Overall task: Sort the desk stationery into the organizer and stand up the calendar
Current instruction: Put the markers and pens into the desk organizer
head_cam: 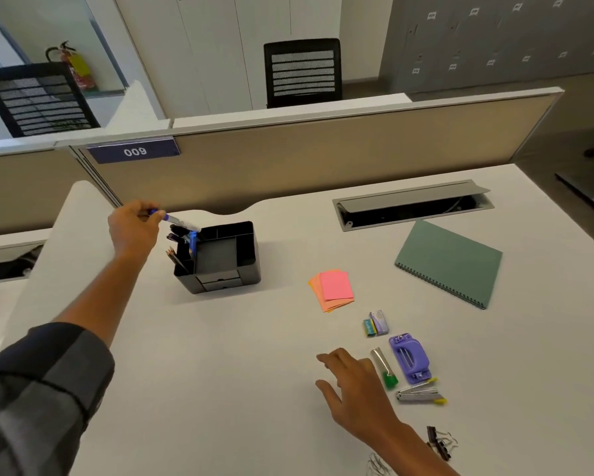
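Note:
A black desk organizer (244, 250) stands left of the desk's middle, with pens and pencils in its left compartments. My left hand (134, 226) pinches a blue-capped pen (175, 219) just above those compartments, its tip pointing down into them. My right hand (352, 383) hovers open over the near desk, fingers spread, just left of a green-tipped metal tube (384, 367). Beside it lie a purple hole punch (410, 359), a small stapler (420, 395), small boxes (376, 323) and pink and orange sticky notes (333, 288). The green spiral-bound calendar (451, 261) lies flat at the right.
Binder clips (439, 441) and loose paper clips (378, 463) lie at the near edge by my right forearm. An open cable tray (412, 204) is set into the desk behind the calendar. A beige partition (323, 159) closes the desk's far side.

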Demonstrator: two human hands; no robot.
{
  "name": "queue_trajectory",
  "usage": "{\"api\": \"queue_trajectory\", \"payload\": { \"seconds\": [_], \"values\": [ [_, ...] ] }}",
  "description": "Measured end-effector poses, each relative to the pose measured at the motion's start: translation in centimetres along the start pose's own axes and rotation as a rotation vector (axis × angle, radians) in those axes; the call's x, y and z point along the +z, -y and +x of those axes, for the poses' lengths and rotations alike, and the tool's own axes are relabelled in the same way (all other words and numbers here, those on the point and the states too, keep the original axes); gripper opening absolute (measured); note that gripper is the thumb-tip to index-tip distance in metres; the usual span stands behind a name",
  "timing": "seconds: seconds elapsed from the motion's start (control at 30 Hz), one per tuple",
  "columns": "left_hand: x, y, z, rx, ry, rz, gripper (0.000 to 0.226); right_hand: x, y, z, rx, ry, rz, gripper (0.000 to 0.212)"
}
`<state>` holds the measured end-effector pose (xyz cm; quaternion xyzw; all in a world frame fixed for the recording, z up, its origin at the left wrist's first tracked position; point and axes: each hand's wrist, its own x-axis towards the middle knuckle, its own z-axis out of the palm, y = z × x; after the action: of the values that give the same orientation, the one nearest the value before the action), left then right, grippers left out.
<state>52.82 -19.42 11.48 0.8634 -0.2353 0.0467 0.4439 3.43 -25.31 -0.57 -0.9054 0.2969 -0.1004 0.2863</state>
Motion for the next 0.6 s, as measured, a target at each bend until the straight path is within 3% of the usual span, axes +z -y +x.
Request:
{"api": "queue_trajectory", "payload": {
  "seconds": [0.33, 0.6],
  "values": [
    [2.3, 2.2, 1.4, 0.087, 0.186, 0.186, 0.021, 0.6, -0.5, 0.1, 0.040, 0.009, -0.017, 0.034],
    [3.5, 3.8, 1.6, 0.084, 0.240, 0.317, 0.017, 0.8, -0.5, 0.3, 0.032, 0.009, -0.024, 0.030]
  ]
}}
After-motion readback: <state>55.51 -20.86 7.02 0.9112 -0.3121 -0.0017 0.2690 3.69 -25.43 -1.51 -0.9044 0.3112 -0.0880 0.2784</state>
